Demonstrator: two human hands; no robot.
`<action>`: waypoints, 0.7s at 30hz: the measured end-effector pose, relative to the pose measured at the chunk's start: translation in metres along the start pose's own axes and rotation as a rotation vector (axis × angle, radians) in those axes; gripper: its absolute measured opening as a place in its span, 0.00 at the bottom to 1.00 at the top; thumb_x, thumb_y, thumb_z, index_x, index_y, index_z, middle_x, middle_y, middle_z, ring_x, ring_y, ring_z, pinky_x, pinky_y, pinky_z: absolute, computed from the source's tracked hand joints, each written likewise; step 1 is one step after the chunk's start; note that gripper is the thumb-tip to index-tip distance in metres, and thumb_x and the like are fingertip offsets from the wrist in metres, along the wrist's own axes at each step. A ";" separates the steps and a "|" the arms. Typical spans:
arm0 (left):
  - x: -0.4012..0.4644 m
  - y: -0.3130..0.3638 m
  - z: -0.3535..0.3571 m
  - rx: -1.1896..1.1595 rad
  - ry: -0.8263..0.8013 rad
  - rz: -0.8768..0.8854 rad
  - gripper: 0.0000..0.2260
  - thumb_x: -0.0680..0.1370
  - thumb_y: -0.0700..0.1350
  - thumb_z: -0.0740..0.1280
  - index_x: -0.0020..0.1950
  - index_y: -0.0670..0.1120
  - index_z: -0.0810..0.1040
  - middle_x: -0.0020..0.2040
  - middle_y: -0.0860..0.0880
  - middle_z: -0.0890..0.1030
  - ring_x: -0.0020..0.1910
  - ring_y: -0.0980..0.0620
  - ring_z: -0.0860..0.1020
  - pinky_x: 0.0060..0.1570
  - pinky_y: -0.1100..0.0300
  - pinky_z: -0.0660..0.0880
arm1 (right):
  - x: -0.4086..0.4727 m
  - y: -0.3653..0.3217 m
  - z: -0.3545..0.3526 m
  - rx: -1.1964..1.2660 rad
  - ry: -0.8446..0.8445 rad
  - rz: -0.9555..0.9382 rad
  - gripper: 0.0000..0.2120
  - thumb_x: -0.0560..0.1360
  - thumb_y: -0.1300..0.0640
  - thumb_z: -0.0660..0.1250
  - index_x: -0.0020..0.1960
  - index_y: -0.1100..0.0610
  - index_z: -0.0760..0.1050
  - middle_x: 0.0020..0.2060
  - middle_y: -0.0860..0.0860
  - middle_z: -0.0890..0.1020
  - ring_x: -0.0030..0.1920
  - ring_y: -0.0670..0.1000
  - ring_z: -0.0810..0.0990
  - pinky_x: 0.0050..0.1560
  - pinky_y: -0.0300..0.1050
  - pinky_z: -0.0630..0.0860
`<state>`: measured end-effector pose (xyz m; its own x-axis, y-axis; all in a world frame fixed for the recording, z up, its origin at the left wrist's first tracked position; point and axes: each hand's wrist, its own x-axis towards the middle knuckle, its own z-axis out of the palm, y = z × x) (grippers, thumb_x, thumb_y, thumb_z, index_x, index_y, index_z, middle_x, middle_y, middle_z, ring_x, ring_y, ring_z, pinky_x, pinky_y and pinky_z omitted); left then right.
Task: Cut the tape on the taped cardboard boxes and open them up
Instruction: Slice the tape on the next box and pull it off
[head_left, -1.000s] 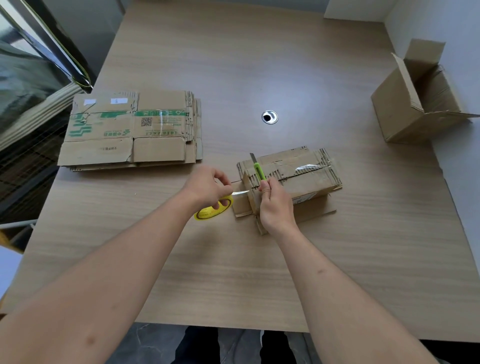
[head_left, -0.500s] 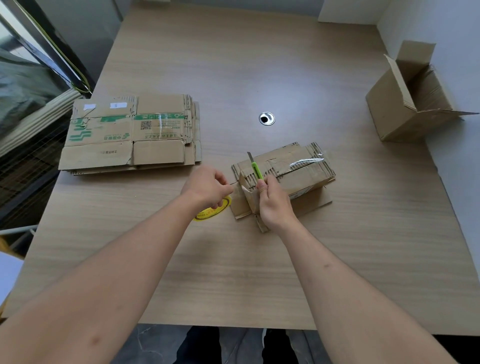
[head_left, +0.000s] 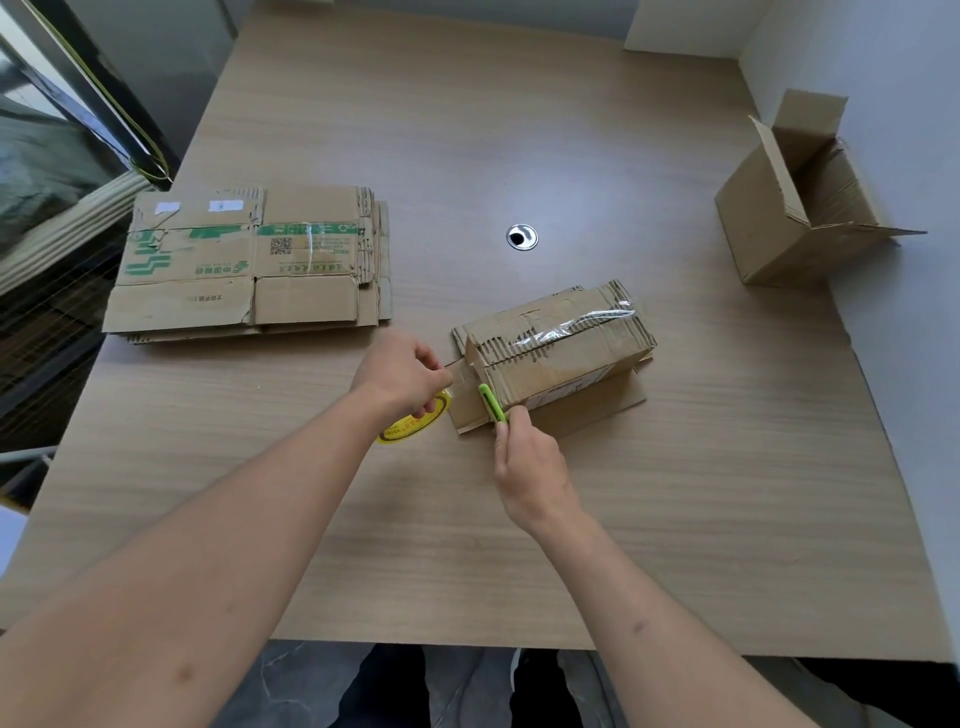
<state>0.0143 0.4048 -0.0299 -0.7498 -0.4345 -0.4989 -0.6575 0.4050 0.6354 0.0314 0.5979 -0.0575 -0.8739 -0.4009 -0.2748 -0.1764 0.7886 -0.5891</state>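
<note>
A small taped cardboard box (head_left: 561, 358) lies on the wooden table (head_left: 727, 493), its top worn and a clear tape strip (head_left: 597, 318) glinting across it. My right hand (head_left: 530, 473) grips a green utility knife (head_left: 491, 402), whose tip sits at the box's near left corner. My left hand (head_left: 402, 376) is curled just left of the box and pinches the edge of the left end flap (head_left: 465, 400), which is folded out onto the table.
A stack of flattened cartons (head_left: 244, 265) lies at the table's left. An opened box (head_left: 795, 208) stands on its side at the far right. A round cable hole (head_left: 521, 237) is behind the box, a yellow oval sticker (head_left: 410, 428) under my left hand.
My right hand has drawn the knife back toward me, from the top of the box's left end down to its near corner. My left hand has stayed at the flap.
</note>
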 end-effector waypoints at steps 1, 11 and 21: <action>0.000 0.000 0.000 0.000 0.000 0.000 0.05 0.76 0.44 0.73 0.41 0.46 0.81 0.26 0.46 0.82 0.21 0.51 0.75 0.35 0.59 0.75 | -0.001 -0.001 0.001 -0.009 -0.008 0.003 0.09 0.87 0.52 0.52 0.50 0.55 0.61 0.39 0.54 0.73 0.38 0.62 0.68 0.38 0.51 0.60; -0.002 0.005 -0.001 0.060 0.014 0.054 0.05 0.76 0.43 0.72 0.40 0.46 0.82 0.27 0.47 0.82 0.20 0.52 0.74 0.33 0.62 0.74 | 0.006 -0.008 0.010 -0.100 -0.101 0.065 0.07 0.87 0.52 0.51 0.56 0.54 0.64 0.50 0.60 0.80 0.46 0.65 0.76 0.41 0.51 0.65; -0.003 0.013 0.009 0.188 -0.030 0.202 0.04 0.74 0.46 0.73 0.40 0.49 0.84 0.25 0.50 0.81 0.20 0.55 0.77 0.33 0.59 0.80 | 0.010 -0.017 0.015 -0.272 -0.130 0.138 0.08 0.84 0.63 0.52 0.62 0.56 0.64 0.53 0.60 0.81 0.52 0.65 0.81 0.43 0.52 0.68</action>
<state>0.0073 0.4189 -0.0249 -0.8671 -0.3066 -0.3927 -0.4946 0.6246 0.6044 0.0327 0.5739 -0.0617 -0.8360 -0.3238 -0.4430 -0.1900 0.9282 -0.3198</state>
